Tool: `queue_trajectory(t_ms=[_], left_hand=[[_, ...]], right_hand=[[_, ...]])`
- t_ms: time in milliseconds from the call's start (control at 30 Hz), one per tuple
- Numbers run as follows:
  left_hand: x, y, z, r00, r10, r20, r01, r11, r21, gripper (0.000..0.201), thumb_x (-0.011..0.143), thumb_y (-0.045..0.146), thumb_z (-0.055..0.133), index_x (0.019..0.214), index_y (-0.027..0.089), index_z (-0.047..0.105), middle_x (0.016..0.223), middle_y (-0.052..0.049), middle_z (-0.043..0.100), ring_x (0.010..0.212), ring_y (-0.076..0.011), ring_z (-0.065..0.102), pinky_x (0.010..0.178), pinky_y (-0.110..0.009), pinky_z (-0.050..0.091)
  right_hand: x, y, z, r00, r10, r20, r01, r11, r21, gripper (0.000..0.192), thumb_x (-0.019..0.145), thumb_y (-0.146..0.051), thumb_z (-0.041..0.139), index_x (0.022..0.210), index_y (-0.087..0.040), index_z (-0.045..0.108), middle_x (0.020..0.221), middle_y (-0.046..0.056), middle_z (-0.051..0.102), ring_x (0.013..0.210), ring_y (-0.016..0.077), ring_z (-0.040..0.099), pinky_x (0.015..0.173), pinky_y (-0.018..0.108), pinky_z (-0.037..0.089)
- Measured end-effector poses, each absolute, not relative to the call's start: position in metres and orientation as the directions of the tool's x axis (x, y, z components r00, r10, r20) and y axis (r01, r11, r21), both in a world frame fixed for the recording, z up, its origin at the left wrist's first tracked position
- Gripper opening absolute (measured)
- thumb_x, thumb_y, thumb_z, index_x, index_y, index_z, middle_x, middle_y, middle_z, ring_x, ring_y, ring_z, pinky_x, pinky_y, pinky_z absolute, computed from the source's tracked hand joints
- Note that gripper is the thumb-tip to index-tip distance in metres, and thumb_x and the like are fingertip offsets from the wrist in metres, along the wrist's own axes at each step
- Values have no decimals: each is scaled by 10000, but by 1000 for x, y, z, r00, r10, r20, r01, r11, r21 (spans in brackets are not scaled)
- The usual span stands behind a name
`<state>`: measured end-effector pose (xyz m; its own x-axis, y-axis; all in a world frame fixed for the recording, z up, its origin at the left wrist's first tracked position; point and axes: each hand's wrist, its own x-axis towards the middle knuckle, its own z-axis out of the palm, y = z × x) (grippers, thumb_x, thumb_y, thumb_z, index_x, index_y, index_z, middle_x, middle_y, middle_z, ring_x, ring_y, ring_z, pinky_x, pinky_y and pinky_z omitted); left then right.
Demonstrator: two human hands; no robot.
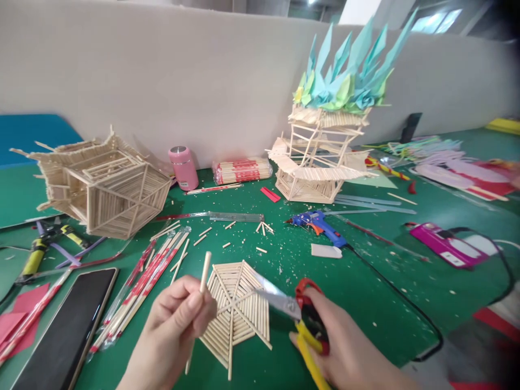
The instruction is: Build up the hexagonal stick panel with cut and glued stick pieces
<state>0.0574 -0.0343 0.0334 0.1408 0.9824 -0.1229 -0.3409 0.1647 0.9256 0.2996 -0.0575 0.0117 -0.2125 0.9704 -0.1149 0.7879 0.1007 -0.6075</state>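
Between the thumb and fingers of my left hand a short round wooden stick stands nearly upright. My right hand is closed around scissors with red and black handles, their blades slightly apart and pointing left. A yellow handle also shows at this hand; I cannot tell whether it belongs to the scissors or another tool. Beneath and between both hands, a web-shaped panel of wooden sticks lies flat on the green table. My left fingers hide part of its left side.
Behind stand a stick lantern frame and a tower with blue paper spikes. A blue glue gun and its cord lie right of centre. A phone, wrapped chopsticks and pliers are left; a pink bottle stands behind.
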Motion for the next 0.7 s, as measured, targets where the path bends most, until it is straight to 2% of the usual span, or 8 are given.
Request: queue_trajectory(t_ms=[67,133,233,333,433,500,600,700], left_hand=[[55,-33,36,-9,998,-65,-96,64,993,258,757,423,616,660,186,581,493,47,457,464,-74,395,447,-189,339],[56,-33,35,-72,991,113,259,-90,962,174,783,340,593,709,185,610,561,21,546,493,-89,469,451,-193,371],[61,-36,31,84,890,448,603,-404,688,81,814,189,527,788,182,604,640,-3,616,543,-105,540,496,-208,409],[65,-38,27,292,788,543,680,-570,461,112,827,113,488,874,178,567,676,-12,627,562,-118,554,525,-234,412],[70,-40,26,414,758,504,674,-627,390,144,839,99,465,934,175,542,708,-27,634,566,-135,546,539,-258,407],[74,-44,27,482,739,471,649,-662,375,143,842,94,447,921,169,540,687,-29,625,550,-143,533,528,-266,403],[80,-52,30,587,689,425,601,-723,342,168,844,80,407,827,162,553,604,-21,592,506,-146,518,497,-268,398],[80,-63,30,665,654,360,587,-756,290,196,861,101,400,773,168,562,584,-21,587,505,-144,533,488,-259,408]], right_hand=[[320,-51,2,-123,991,-50,847,79,-525,276,754,-282,517,1011,-191,476,899,86,650,797,226,640,674,312,502],[340,-42,-6,-62,998,10,927,62,-369,358,735,-317,544,1060,-176,496,991,120,642,886,271,630,744,375,498],[362,-32,-7,-86,996,25,977,90,-194,463,697,-367,591,1100,-145,538,1049,149,624,932,305,610,793,430,484],[363,-30,9,-147,982,121,982,159,-98,453,740,-439,562,1067,-126,580,1080,178,602,932,334,595,810,489,463],[342,-37,35,-178,933,314,941,254,-223,377,849,-354,472,1159,-145,515,1154,168,557,1061,298,535,880,442,437],[321,-43,49,-290,871,397,835,433,-340,332,862,-276,473,1183,-192,487,1129,116,575,1076,250,522,880,373,442],[291,-50,64,-515,828,221,694,554,-460,318,849,-285,508,1153,-196,529,1069,92,604,991,221,551,831,327,449],[274,-51,72,-672,740,-35,642,559,-525,209,894,-242,440,824,-191,630,750,28,624,700,150,562,624,256,430]])
